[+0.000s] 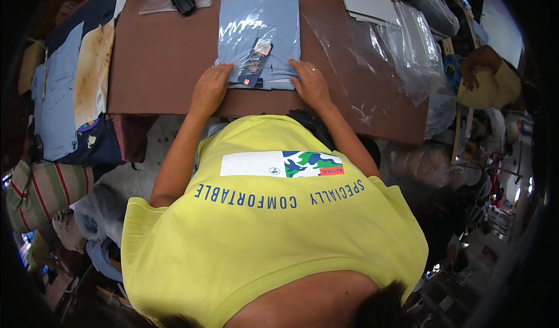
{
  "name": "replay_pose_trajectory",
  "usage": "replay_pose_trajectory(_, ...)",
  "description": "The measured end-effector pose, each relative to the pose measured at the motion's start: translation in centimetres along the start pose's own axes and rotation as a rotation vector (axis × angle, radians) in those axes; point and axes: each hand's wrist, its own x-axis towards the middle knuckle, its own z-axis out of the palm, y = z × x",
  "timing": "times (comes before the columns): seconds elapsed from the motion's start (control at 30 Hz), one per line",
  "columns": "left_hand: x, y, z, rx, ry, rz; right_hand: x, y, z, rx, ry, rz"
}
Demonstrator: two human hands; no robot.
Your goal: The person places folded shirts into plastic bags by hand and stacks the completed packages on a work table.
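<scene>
A folded light-blue shirt (244, 22) lies in a clear plastic bag near the table's front edge, its lower end toward me. A dark hang tag with an orange-and-white sticker (254, 64) rests slantwise on its lower half. My left hand (211, 88) has its fingertips closed on the bag's lower left edge. On the opposite side, my right hand (312, 84), with a ring on one finger, grips the lower right edge between thumb and fingers. Both thumbs are partly hidden.
The brown table (160, 66) carries a small black tray (182, 0) at the back left. White boards (368, 0) and loose clear bags (407, 42) lie to the right. More light-blue cloth (61, 95) hangs at the far left. Another person's arm (480, 63) shows at right.
</scene>
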Motion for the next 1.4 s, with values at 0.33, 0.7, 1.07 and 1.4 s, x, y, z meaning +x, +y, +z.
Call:
replay_pose_trajectory(0.33, 0.5, 0.5, -1.1, -0.080, 0.012, -0.013, 0.4, -0.5, 0.3, -0.110, -0.099, -0.102)
replay_pose_trajectory(0.7, 0.4, 0.5, -0.3, 0.056, 0.295, 0.153, 0.5, -2.5, 1.4, -0.175, -0.092, -0.116)
replay_pose_trajectory(1.07, 2.5, 0.3, -0.3, 0.120, 0.307, 0.064, 2.7, -3.0, 1.4, -0.231, 0.110, -0.138)
replay_pose_trajectory(1.4, 2.5, -0.3, -0.4, 0.151, 0.349, 0.023, 3.1, -2.7, 1.5, -0.251, 0.170, -0.179)
